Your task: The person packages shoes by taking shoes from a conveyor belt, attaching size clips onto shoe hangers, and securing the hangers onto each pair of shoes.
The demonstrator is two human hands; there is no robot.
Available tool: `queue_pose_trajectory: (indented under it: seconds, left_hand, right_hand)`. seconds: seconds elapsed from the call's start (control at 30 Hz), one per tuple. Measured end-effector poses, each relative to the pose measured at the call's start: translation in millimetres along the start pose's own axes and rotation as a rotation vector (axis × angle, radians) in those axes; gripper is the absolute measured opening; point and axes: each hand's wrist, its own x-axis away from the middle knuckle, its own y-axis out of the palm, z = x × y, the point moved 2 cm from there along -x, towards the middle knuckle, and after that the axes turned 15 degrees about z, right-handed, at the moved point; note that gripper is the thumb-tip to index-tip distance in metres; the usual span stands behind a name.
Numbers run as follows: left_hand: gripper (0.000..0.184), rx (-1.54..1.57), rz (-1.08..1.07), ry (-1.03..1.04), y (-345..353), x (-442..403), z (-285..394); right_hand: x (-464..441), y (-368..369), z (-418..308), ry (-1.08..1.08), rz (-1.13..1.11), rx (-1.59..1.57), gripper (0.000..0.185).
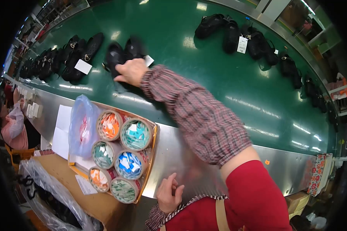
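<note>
My right hand (133, 72) reaches across the green belt and is closed at the near end of a pair of black shoes (123, 54). A white tag (148, 60) shows beside that pair; the shoes look slightly blurred. My left hand (169, 193) is low in front of my body, fingers loosely bent and apart, holding nothing. To its left stands a shallow cardboard box (152, 154) of round tubs. The tubs contain orange pieces (110, 125), teal pieces (135, 134), blue-and-white pieces (128, 164) and similar small items.
More black shoes (81, 57) with white tags line the belt (169, 34) at left, and others (231, 34) at far right. A blue plastic bag (83, 123) leans in the box. A clear bag (50, 188) lies lower left. A person (17, 127) sits at far left.
</note>
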Motion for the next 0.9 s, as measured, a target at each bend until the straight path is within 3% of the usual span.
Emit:
queue_pose_trajectory:
  seconds: [0.17, 0.27, 0.37, 0.47, 0.53, 0.6, 0.63, 0.7, 0.73, 0.8, 0.9]
  left_hand:
    - [0.047, 0.006, 0.116, 0.036, 3, 5, -4]
    - [0.045, 0.077, 0.13, -0.047, 2, 5, -1]
    - [0.049, 0.228, 0.222, 0.022, 8, 12, 5]
    - [0.054, 0.288, 0.18, 0.034, 19, 25, 34]
    - [0.053, 0.296, 0.027, -0.15, 37, 36, 35]
    - [0.051, 0.004, 0.137, 0.181, 49, 39, 38]
    - [0.051, -0.011, 0.131, 0.173, 52, 40, 38]
    - [0.05, 0.263, 0.083, -0.093, 51, 40, 35]
    - [0.05, 0.247, 0.084, -0.093, 50, 39, 32]
    - [0.048, 0.154, 0.127, 0.007, 49, 39, 28]
    - [0.047, 0.219, 0.129, -0.095, 51, 40, 30]
  right_hand:
    - [71, -149, -15, -0.033, 0.138, -0.04, 0.033]
    - [135, -237, -66, 0.015, 0.158, -0.077, 0.032]
    - [219, -292, -124, -0.057, 0.158, -0.009, 0.032]
    - [301, -311, -178, 0.037, 0.044, 0.006, 0.029]
    - [342, -302, -193, 0.137, -0.09, -0.073, 0.027]
    - [354, -313, -191, 0.153, -0.056, -0.15, 0.046]
    - [356, -325, -188, 0.15, 0.038, -0.135, 0.048]
    - [365, -345, -177, 0.199, 0.172, -0.079, 0.052]
    - [372, -354, -169, 0.245, 0.208, -0.037, 0.054]
    - [388, -365, -149, 0.353, 0.177, 0.017, 0.055]
    - [398, -370, -134, 0.502, 0.089, 0.074, 0.06]
